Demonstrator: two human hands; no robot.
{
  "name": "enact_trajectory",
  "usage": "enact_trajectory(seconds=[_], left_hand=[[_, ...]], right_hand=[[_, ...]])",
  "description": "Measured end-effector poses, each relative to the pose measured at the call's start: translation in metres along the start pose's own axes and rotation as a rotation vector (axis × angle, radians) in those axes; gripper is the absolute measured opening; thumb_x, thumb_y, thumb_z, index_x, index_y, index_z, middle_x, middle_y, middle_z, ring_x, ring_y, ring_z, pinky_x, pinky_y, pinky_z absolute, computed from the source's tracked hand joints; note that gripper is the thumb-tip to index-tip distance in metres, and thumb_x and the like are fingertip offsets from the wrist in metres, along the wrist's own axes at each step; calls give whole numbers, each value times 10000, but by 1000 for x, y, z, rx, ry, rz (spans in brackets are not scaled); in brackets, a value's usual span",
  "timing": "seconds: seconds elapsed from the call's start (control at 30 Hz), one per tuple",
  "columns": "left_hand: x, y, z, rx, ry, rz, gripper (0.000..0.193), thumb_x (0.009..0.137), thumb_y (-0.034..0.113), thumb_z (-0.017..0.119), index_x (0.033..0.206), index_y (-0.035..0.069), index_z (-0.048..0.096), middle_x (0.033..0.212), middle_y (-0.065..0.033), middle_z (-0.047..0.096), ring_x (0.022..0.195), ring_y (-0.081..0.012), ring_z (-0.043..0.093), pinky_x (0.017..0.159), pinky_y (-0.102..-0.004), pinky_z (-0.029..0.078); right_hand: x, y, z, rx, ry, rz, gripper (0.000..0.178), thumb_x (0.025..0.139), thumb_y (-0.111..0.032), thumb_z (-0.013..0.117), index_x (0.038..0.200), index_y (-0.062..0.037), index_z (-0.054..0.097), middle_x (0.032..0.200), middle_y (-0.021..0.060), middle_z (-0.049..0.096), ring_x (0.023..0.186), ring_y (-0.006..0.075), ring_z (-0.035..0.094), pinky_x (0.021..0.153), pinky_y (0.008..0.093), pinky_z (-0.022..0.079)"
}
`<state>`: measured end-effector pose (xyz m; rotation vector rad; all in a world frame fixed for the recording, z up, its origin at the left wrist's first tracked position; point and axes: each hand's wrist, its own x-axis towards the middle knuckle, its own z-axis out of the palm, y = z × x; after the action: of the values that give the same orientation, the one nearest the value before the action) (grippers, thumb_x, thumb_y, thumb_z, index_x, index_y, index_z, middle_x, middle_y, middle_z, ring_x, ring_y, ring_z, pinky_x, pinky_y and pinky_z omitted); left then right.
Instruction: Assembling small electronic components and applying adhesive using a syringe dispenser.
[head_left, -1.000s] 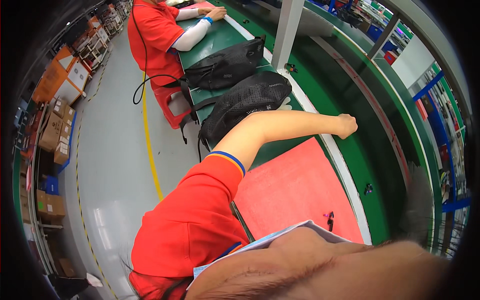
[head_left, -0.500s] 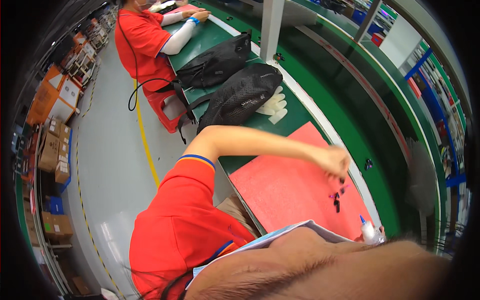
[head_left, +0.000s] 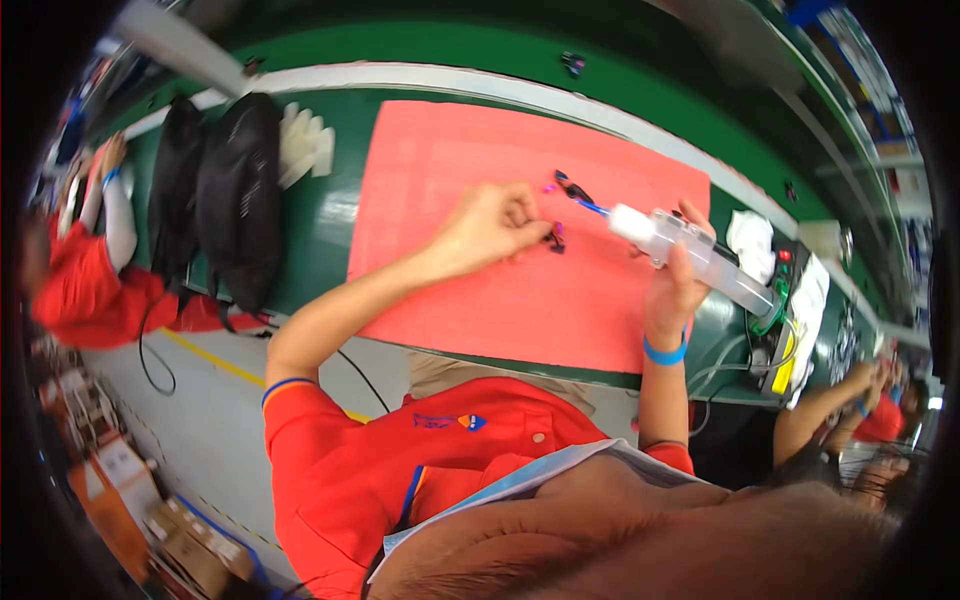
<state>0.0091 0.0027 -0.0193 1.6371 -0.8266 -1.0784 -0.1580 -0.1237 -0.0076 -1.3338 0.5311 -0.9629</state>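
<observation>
My left hand is closed over the middle of the pink mat, fingers curled. A small black part with a touch of purple shows at its thumb tip. My right hand, with a blue wristband, grips a translucent glue syringe from the right. Its white collar and thin blue needle point left, toward a second small black part lying on the mat just beyond the needle tip. Green fittings and a clear hose join the syringe's rear end. Fine details of the parts are too small to make out.
Black mesh bags and pale gloves lie left of the mat. At right stand a control box and crumpled white cloth. A white rail borders the green conveyor. Co-workers sit on both sides.
The view has swung to the right. My left hand has come back from the mat's far side. My right hand and the syringe, mostly cut off before, are now fully visible over the mat.
</observation>
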Motion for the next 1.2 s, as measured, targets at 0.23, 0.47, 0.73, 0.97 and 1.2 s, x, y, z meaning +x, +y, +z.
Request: enact_trajectory(seconds=[0.23,0.47,0.73,0.97,1.2], left_hand=[[4,-16,14,-365,-86,-7,79,791,38,528,801,-23,480,698,-104,588,588,-137,585,491,-228,470],[0,-20,14,-409,-79,14,80,805,40,515,823,-29,476,753,-128,598,651,-171,604,553,-253,501],[1,-17,13,-384,-78,-1,77,813,38,501,829,-32,471,770,-145,600,654,-179,605,560,-258,502],[2,-17,14,-386,-77,-9,69,813,32,496,831,-31,473,765,-144,599,652,-180,606,561,-259,503],[0,-19,16,-400,-54,2,41,810,5,485,826,-30,472,733,-118,589,642,-158,603,548,-233,491]], right_hand=[[-19,7,-11,-291,-48,-290,400,666,-85,634,1011,30,470,901,137,542,746,179,567,599,254,472],[-27,2,-1,-555,-120,-328,351,669,-151,636,935,36,504,908,123,536,720,177,544,706,293,440],[-24,5,2,-578,-178,-348,373,648,-125,669,947,26,505,884,113,541,735,167,552,647,261,454],[-23,5,4,-628,-204,-335,378,638,-105,673,949,21,500,856,111,545,720,159,559,634,251,456],[-25,3,4,-683,-228,-343,371,625,-84,668,944,6,500,816,102,554,696,155,562,625,249,458]])
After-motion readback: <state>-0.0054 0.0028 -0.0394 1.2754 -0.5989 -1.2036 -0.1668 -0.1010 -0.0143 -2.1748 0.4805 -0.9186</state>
